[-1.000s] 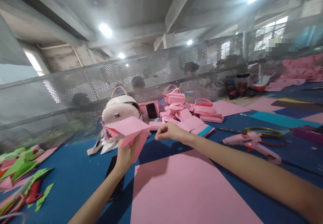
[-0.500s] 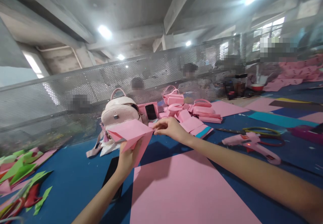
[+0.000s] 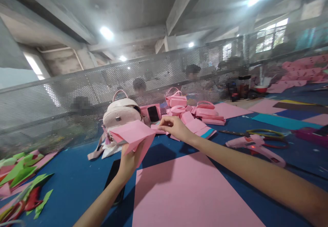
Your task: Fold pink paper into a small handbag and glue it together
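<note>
My left hand (image 3: 132, 157) grips a folded piece of pink paper (image 3: 133, 131) from below, thumb and fingers on either side of its hanging flap. At the paper's right corner, my right hand (image 3: 175, 128) is closed in a pinch. A narrow pink paper tip (image 3: 155, 128) reaches its fingertips; whether it belongs to the folded piece or is separate, I cannot tell. Below both hands a large pink sheet (image 3: 189, 193) lies flat on the blue table (image 3: 74, 175). Left of that sheet, a black phone (image 3: 114, 179) is partly hidden by my left forearm.
A white backpack (image 3: 120, 112) stands behind my left hand. Pink paper bags (image 3: 207, 111) and cut pieces lie at the back. To the right are a pink glue gun (image 3: 256, 145) and scissors (image 3: 266, 135). Green scraps (image 3: 23, 175) and red-handled scissors (image 3: 32, 199) lie left.
My right hand has shifted slightly right and up from the folded paper's corner, and the pink tip shows more between them. My left hand has stayed nearly still.
</note>
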Available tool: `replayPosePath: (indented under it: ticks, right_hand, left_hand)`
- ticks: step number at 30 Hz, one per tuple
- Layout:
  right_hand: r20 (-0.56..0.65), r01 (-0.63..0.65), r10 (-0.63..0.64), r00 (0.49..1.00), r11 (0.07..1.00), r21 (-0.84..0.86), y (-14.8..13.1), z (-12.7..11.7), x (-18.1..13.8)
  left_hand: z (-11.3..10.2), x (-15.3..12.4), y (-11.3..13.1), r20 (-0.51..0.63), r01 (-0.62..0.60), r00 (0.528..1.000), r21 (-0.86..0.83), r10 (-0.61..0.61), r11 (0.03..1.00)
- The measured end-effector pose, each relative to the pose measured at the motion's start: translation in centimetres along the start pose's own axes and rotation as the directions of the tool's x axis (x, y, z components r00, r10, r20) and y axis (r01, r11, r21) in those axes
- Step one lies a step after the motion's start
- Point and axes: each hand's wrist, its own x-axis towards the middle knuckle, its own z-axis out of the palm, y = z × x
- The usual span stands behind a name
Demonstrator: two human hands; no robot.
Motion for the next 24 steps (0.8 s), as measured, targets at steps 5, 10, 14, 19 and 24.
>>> replayPosePath:
  ticks: [5,10,14,19,24]
  right_hand:
    - [-0.041,-0.007,0.01,0.999,0.998,0.061,0.2,-0.4,0.3]
    - [0.004,-0.057,0.057,0.998,0.992,0.114,0.5,-0.4,0.2]
    - [0.032,-0.082,0.079,0.996,0.987,0.135,0.2,-0.5,0.2]
    - [0.086,-0.134,0.122,0.989,0.979,0.155,-0.5,-0.6,0.2]
    - [0.139,-0.166,0.144,0.98,0.972,0.166,-0.6,-0.5,0.1]
  left_hand:
    - [-0.1,0.1,-0.1,-0.01,0.035,0.999,-0.006,-0.035,0.999]
    - [0.0,0.2,0.0,-0.011,0.049,0.999,-0.025,-0.049,0.998]
    - [0.1,0.1,0.0,-0.006,0.06,0.998,-0.028,-0.06,0.998]
    - [-0.1,0.1,0.2,-0.017,0.063,0.998,-0.034,-0.063,0.997]
    - [-0.1,0.1,0.1,-0.025,0.06,0.998,-0.048,-0.061,0.997]
